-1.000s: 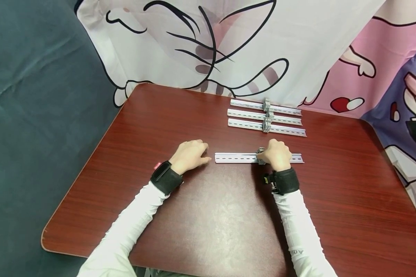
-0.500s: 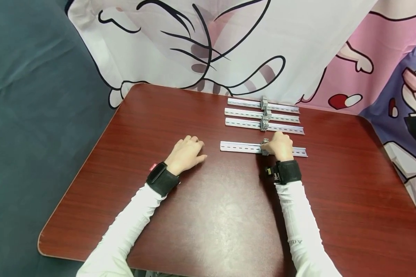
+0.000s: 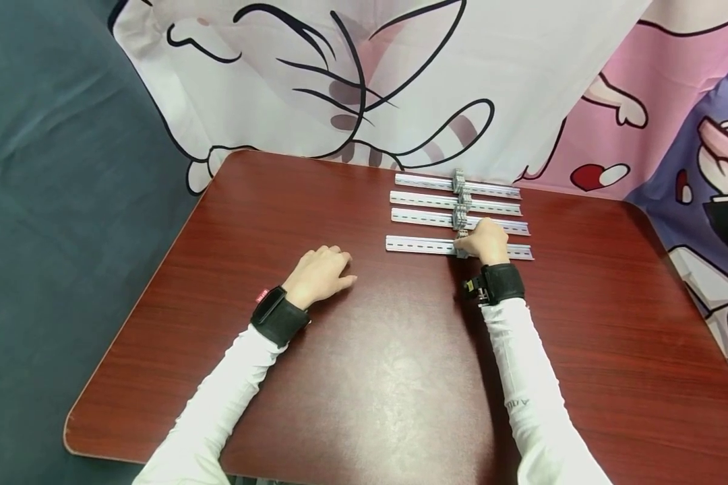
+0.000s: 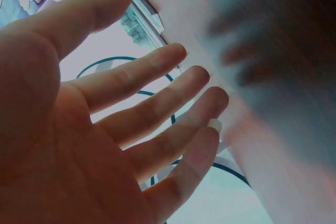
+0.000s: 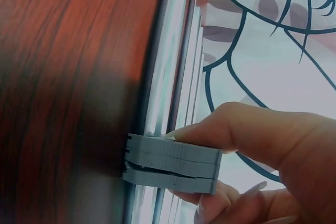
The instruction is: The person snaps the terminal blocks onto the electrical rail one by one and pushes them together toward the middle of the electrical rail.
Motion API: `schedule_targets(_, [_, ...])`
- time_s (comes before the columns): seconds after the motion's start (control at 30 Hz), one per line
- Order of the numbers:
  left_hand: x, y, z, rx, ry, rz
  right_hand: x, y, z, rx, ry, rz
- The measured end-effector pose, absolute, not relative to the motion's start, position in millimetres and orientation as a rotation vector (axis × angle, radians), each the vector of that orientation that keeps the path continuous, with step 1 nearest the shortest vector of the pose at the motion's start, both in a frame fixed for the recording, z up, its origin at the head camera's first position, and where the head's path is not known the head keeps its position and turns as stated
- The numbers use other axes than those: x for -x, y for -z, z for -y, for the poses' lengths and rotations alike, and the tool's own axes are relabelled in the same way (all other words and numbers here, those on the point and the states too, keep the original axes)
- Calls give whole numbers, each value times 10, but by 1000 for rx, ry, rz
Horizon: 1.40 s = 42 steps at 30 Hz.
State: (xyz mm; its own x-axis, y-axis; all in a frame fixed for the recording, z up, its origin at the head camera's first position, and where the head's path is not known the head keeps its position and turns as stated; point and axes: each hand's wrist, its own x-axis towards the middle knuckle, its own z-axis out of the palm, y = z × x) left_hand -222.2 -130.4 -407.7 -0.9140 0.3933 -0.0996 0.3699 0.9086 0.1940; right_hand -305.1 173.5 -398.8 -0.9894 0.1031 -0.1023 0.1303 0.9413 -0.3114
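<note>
My right hand [image 3: 488,241] pinches a small stack of grey terminal blocks [image 5: 170,162] seated on a slotted metal DIN rail [image 3: 420,244]. Thumb and fingers lie on either side of the blocks in the right wrist view. This rail is the nearest of the row, its ends sticking out left and right of the hand. My left hand [image 3: 318,275] is held over the table to the left with nothing in it. Its fingers [image 4: 142,111] are spread and slightly bent in the left wrist view.
Behind the held rail lie a second rail [image 3: 421,217], a third rail [image 3: 420,199] and a far rail [image 3: 423,182], roughly parallel, each with grey blocks near its middle. The brown table [image 3: 364,377] backs onto a printed cloth [image 3: 279,114].
My right hand has moved the nearest rail with its blocks away from me, close to the other rails. The left hand stays about where it was.
</note>
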Motion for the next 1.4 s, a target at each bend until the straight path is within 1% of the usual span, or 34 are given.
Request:
schedule_targets(0.3, [2227, 4087, 1286, -635, -220, -2964, 3119, 3988, -1742, -248, 510, -2995])
schedule_targets(0.57, [2196, 4229, 1193, -637, -271, -3039, 3082, 3999, -1823, -237, 464, -2982])
schedule_targets(0.77, [2158, 4324, 1104, -749, -247, -3180, 3060, 3992, -1867, -249, 422, -2958])
schedule_targets(1.03, [2168, 4274, 1184, -730, -130, -3308, 3149, 3972, -1717, -184, 470, -2974])
schedule_targets(1.17, [2190, 4284, 1185, -768, -153, -3288, 3155, 3983, -1718, -198, 443, -2988])
schedule_targets(1.4, [2193, 4297, 1185, -745, -184, -3272, 3141, 3988, -1705, -176, 446, -2988])
